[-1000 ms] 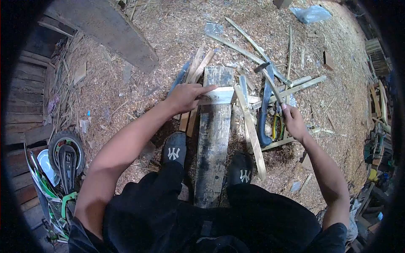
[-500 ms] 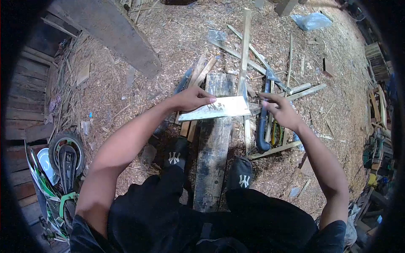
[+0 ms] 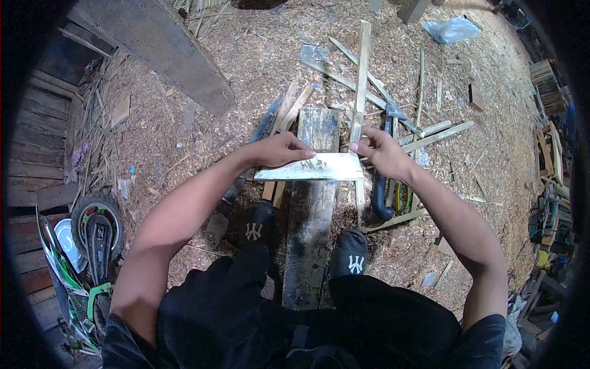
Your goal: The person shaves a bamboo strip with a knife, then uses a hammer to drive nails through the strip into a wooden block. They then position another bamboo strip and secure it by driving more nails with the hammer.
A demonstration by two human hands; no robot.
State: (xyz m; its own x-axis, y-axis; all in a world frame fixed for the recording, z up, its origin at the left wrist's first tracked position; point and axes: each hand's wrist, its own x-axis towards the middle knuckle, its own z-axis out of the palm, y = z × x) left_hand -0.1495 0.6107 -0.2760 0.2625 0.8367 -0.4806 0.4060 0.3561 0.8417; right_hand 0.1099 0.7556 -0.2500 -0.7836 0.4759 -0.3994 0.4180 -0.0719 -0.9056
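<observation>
A pale, flat rectangular piece (image 3: 313, 168) with dark marks on its face is held crosswise above the worn wooden beam (image 3: 305, 246). My left hand (image 3: 281, 149) pinches its upper edge left of the middle. My right hand (image 3: 380, 150) is at its right end, thumb and fingers closed around the lower end of a long thin wood strip (image 3: 361, 74). Whether the right fingers also touch the pale piece cannot be made out. Right of the beam, a saw with a black handle (image 3: 382, 206) lies partly behind my right hand.
Wood strips (image 3: 452, 132) lie crossed on the shaving-covered ground. A thick plank (image 3: 166, 55) reaches in from upper left. A small bike wheel (image 3: 97, 227) stands at left, and a plastic bag (image 3: 453, 29) lies at upper right. My feet flank the beam.
My right hand has moved left and closed on the strip by the pale piece. The piece has levelled and turned its face, with less glare. The strip has shifted slightly.
</observation>
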